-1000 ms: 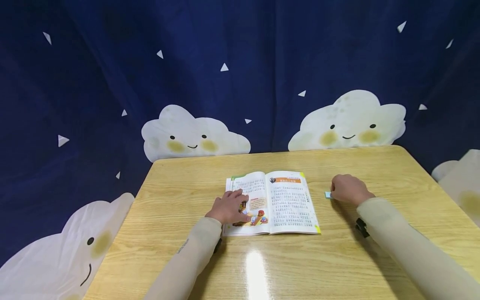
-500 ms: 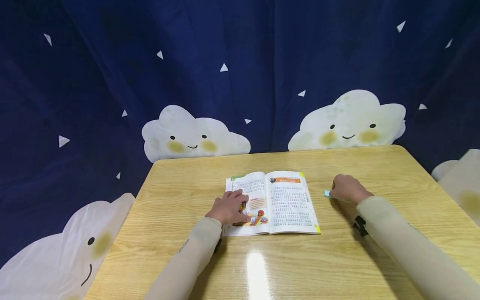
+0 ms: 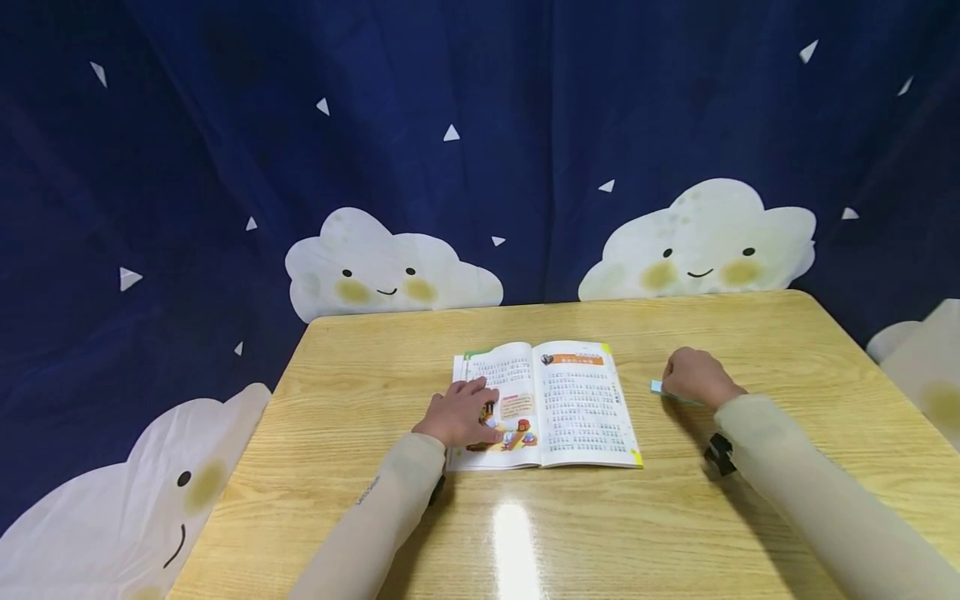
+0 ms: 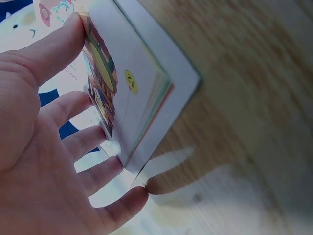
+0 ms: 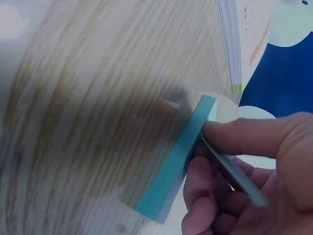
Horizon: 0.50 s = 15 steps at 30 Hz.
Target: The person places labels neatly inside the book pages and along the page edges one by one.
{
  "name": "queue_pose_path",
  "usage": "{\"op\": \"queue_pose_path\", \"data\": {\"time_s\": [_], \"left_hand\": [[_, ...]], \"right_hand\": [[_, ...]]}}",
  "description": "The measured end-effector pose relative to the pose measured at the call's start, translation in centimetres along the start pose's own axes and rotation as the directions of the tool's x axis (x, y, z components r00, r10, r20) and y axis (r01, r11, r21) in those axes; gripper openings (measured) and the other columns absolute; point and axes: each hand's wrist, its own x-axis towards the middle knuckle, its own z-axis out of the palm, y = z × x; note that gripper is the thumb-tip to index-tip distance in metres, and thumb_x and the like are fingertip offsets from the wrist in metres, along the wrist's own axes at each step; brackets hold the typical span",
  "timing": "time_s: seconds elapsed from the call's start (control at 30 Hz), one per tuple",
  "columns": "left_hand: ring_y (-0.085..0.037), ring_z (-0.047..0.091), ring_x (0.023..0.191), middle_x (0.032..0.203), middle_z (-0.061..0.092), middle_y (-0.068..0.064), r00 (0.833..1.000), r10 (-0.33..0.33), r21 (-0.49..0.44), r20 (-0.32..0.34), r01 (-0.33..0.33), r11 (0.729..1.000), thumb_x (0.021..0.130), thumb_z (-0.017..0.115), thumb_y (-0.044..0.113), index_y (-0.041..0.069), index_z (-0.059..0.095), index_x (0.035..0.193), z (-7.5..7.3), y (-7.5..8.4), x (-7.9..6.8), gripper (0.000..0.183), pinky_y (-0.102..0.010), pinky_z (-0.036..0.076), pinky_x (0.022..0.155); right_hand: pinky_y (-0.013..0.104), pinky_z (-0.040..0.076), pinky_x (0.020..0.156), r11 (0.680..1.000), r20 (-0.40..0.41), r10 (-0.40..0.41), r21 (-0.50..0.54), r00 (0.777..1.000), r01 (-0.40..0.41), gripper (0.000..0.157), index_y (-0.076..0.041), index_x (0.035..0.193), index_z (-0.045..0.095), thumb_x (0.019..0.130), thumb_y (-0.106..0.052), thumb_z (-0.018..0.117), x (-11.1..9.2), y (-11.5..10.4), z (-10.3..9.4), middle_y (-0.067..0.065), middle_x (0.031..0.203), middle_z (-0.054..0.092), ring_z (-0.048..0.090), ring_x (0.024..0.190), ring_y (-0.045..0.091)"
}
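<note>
An open book (image 3: 570, 404) with printed text and a coloured picture lies in the middle of the wooden table (image 3: 360, 392). My left hand (image 3: 480, 408) rests on its left page with the fingers spread and fairly straight. In the left wrist view that hand (image 4: 93, 122) presses the pages of the book (image 4: 146, 93) near its lower corner. My right hand (image 3: 675, 383) sits to the right of the book on a small light-blue sticky-note pad (image 3: 657, 387). In the right wrist view the thumb and a finger of my right hand (image 5: 205, 147) pinch the top sheet (image 5: 234, 178), lifted off the pad (image 5: 178, 161).
A dark blue curtain (image 3: 480, 125) with white smiling clouds hangs behind and around the table. The table's far edge (image 3: 555, 307) meets the curtain. A glare spot (image 3: 513, 542) shines on the near part of the tabletop.
Barely anything differs. My right hand stays at the blue pad with its forearm shifted slightly left, and my left hand keeps resting on the left page.
</note>
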Motion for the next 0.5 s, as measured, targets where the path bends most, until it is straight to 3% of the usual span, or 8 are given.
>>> {"op": "queue_pose_path", "data": {"time_s": [0.33,0.5], "left_hand": [[-0.036,0.028,0.150,0.164,0.029,-0.003,1.000,0.002,0.000,-0.006,-0.002,1.000,0.088,0.070,0.048,0.028,0.047,0.147,-0.11,-0.01,-0.03,0.067,-0.068,0.027,0.114],[-0.036,0.028,0.150,0.164,0.030,-0.004,1.000,0.012,-0.016,-0.006,-0.012,1.000,0.088,0.071,0.047,0.027,0.048,0.146,-0.16,0.08,-0.15,0.065,-0.069,0.027,0.113]], "right_hand": [[0.025,0.025,0.052,0.999,-0.019,-0.005,-0.032,1.000,0.004,0.031,-0.018,0.051,0.045,0.076,0.001,0.048,0.09,-0.46,0.09,-0.008,0.049,0.032,0.023,0.051,0.010],[0.025,0.017,0.052,1.000,-0.006,-0.011,0.003,1.000,0.011,0.039,-0.020,0.049,0.033,0.077,0.005,0.044,-0.06,-0.63,-0.04,-0.008,0.050,0.019,0.012,0.053,0.010]]}}
